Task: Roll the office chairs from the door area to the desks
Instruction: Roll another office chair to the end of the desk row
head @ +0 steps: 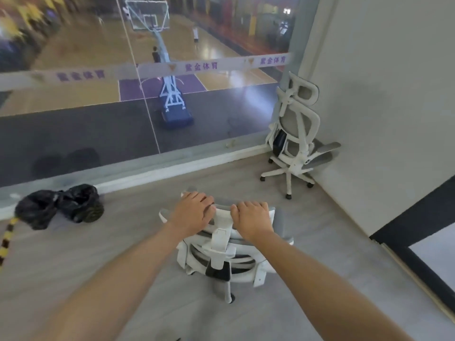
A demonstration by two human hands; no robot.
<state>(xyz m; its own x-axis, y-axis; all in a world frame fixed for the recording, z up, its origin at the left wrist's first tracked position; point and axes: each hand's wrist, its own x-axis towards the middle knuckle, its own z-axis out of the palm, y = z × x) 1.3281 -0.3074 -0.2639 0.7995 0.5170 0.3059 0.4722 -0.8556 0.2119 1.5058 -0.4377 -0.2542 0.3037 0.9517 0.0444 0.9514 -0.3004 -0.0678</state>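
On near chair headrest: left hand, right hand clamped.

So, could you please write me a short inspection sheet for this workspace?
Surface: grey floor, bare around the chairs.
Job's things: near chair under both hands; second chair parked in the corner by the wall.
Clutter: black bags on the floor at left.
Grips: left hand and right hand on the near chair's headrest.
Cables: nothing seen.
Surroundings: glass wall overlooking a basketball court; white wall at right.
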